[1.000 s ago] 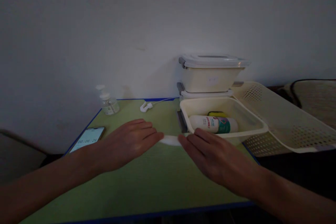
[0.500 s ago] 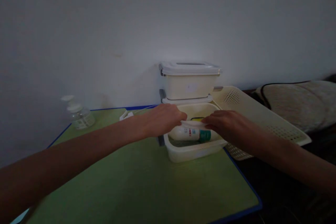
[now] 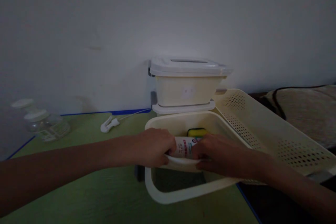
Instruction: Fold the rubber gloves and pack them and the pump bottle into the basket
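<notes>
My left hand and my right hand both reach into an open cream plastic bin on the green table. Each hand is closed on one end of a white folded item, held just above the bin's inside. Behind it in the bin lies a white bottle with a red and teal label. A yellow sponge sits at the bin's far end.
Two lidded cream boxes are stacked against the wall behind the bin. A perforated cream basket leans at the right. A clear pump bottle stands at the left, and a white clip with cord lies near the wall.
Both hands carried the white item from the table in front of the bin up over its rim and lowered it inside. The view shifted right and closer.
</notes>
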Available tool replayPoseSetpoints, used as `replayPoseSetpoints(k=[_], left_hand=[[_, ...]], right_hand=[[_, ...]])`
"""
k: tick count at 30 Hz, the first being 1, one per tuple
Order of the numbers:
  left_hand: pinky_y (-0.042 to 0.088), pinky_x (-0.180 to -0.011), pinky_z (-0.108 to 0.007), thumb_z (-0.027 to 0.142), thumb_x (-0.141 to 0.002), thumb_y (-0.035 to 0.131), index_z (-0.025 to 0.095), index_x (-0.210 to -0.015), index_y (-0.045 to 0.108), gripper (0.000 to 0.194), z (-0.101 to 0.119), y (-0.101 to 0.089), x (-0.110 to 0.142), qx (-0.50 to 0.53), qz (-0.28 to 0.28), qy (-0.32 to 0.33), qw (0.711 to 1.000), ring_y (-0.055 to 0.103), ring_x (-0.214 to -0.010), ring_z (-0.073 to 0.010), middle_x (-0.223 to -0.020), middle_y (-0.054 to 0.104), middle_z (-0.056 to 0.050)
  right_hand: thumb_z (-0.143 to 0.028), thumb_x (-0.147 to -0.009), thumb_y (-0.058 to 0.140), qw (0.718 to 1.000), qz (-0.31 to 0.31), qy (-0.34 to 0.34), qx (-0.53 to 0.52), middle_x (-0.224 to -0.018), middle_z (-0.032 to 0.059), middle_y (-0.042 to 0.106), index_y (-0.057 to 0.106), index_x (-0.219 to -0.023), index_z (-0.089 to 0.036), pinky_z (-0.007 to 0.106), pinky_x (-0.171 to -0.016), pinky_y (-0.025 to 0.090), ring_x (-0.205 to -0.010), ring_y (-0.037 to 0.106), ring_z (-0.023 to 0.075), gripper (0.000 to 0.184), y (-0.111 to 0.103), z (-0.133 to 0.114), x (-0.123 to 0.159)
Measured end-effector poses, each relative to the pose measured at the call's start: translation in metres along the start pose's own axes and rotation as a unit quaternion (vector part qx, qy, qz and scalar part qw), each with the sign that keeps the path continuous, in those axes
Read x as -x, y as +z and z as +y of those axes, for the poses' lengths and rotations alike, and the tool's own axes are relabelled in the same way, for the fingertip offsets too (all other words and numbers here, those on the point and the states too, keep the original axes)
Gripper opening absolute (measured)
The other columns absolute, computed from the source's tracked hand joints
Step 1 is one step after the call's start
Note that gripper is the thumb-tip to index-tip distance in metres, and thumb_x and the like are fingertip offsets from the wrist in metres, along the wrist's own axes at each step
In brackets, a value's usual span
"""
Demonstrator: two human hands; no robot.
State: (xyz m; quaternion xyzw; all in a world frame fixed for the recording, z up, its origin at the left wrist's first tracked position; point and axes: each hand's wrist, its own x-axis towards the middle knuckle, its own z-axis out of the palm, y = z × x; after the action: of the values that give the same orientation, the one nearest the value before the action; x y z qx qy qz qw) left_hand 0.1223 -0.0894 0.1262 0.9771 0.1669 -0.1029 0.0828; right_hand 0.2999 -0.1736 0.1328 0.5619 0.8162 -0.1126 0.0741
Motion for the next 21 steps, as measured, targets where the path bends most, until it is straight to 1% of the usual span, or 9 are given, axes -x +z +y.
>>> replayPoseSetpoints(k=[3, 5, 8, 12, 14, 17, 21], left_hand=[[0.038, -0.053, -0.026, 0.018, -0.068, 0.057, 0.02, -0.076, 0.068, 0.014, 0.0, 0.004, -0.004, 0.007, -0.012, -0.036, 0.999, 0.061, -0.065, -0.0188, -0.073, 0.068, -0.004], [0.039, -0.054, -0.026, 0.016, -0.067, 0.056, 0.019, -0.075, 0.068, 0.015, 0.001, 0.006, -0.005, 0.012, -0.024, -0.046, 0.999, 0.061, -0.065, -0.0194, -0.073, 0.068, -0.005], [0.039, -0.054, -0.026, 0.015, -0.066, 0.054, 0.02, -0.075, 0.068, 0.017, 0.003, 0.008, -0.006, 0.016, -0.033, -0.054, 0.998, 0.062, -0.064, -0.0188, -0.072, 0.068, -0.005], [0.042, -0.057, -0.028, 0.023, -0.069, 0.055, 0.025, -0.08, 0.068, 0.017, 0.003, 0.013, -0.006, 0.02, -0.03, -0.079, 0.996, 0.062, -0.065, -0.0195, -0.073, 0.069, -0.002], [0.043, -0.059, -0.029, 0.024, -0.07, 0.055, 0.026, -0.08, 0.068, 0.017, 0.003, 0.015, -0.006, 0.029, -0.039, -0.082, 0.995, 0.063, -0.067, -0.0199, -0.074, 0.069, -0.001], [0.044, -0.061, -0.028, 0.022, -0.069, 0.056, 0.026, -0.081, 0.069, 0.018, 0.002, 0.015, -0.007, 0.037, -0.049, -0.081, 0.995, 0.064, -0.07, -0.0195, -0.075, 0.069, -0.002], [0.043, -0.058, -0.026, 0.022, -0.067, 0.057, 0.023, -0.08, 0.069, 0.017, 0.001, 0.013, -0.009, 0.03, -0.071, -0.088, 0.993, 0.062, -0.066, -0.0179, -0.073, 0.068, -0.002]], right_hand=[[-0.017, -0.073, 0.061, 0.998, -0.023, -0.016, -0.055, -0.071, 0.0028, 0.068, 0.068, -0.071, -0.018, 0.022, -0.056, 0.036, -0.065, 0.061, 0.0142, 0.007, 0.007, 0.009, -0.004], [-0.018, -0.074, 0.061, 0.996, -0.027, -0.027, -0.077, -0.072, 0.0018, 0.068, 0.067, -0.071, -0.019, 0.022, -0.056, 0.037, -0.064, 0.06, 0.0134, 0.007, 0.012, 0.013, -0.006], [-0.019, -0.074, 0.062, 0.996, -0.005, -0.03, -0.079, -0.072, 0.0006, 0.067, 0.067, -0.071, -0.02, 0.022, -0.055, 0.036, -0.062, 0.059, 0.0125, 0.005, 0.021, 0.018, -0.006], [-0.021, -0.072, 0.064, 0.996, 0.006, -0.028, -0.08, -0.068, -0.0008, 0.066, 0.067, -0.071, -0.022, 0.022, -0.051, 0.033, -0.055, 0.055, 0.0108, 0.003, 0.031, 0.022, -0.005], [-0.021, -0.072, 0.064, 0.996, 0.018, -0.032, -0.084, -0.067, -0.0014, 0.065, 0.067, -0.071, -0.023, 0.022, -0.05, 0.033, -0.053, 0.054, 0.0106, 0.003, 0.036, 0.025, -0.004], [-0.023, -0.071, 0.065, 0.995, 0.04, -0.039, -0.08, -0.068, -0.0013, 0.066, 0.067, -0.072, -0.023, 0.024, -0.052, 0.034, -0.056, 0.056, 0.0122, 0.002, 0.042, 0.028, -0.004], [-0.024, -0.069, 0.068, 0.994, 0.043, -0.051, -0.086, -0.067, -0.0016, 0.066, 0.066, -0.07, -0.023, 0.025, -0.051, 0.033, -0.056, 0.056, 0.0128, 0.003, 0.046, 0.028, -0.006]])
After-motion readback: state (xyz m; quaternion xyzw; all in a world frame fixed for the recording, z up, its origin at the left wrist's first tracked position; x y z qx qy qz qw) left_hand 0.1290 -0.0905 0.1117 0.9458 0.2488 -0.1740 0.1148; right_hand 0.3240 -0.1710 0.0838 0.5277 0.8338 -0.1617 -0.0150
